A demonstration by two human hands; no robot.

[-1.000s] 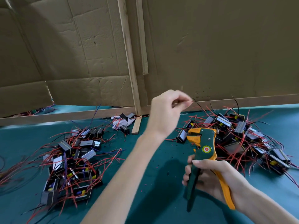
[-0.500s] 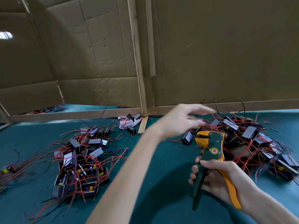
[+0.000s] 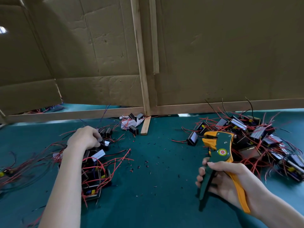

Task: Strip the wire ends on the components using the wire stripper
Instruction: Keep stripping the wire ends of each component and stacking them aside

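Plastic wire stripper (image 3: pixel 221 151); red-wired boxy components (image 3: pixel 98 155)

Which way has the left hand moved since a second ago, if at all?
Yes. The left hand crossed from right of the wooden post to its left and came down onto the left pile, fingers curled on a component.

Single head-worn wide-angle view, looking forward and down, close over the tabletop (image 3: pixel 148 186). The left hand (image 3: pixel 83 139) and right hand (image 3: pixel 225 180) sit low in frame, with the cardboard wall (image 3: pixel 213 55) beyond both hands.
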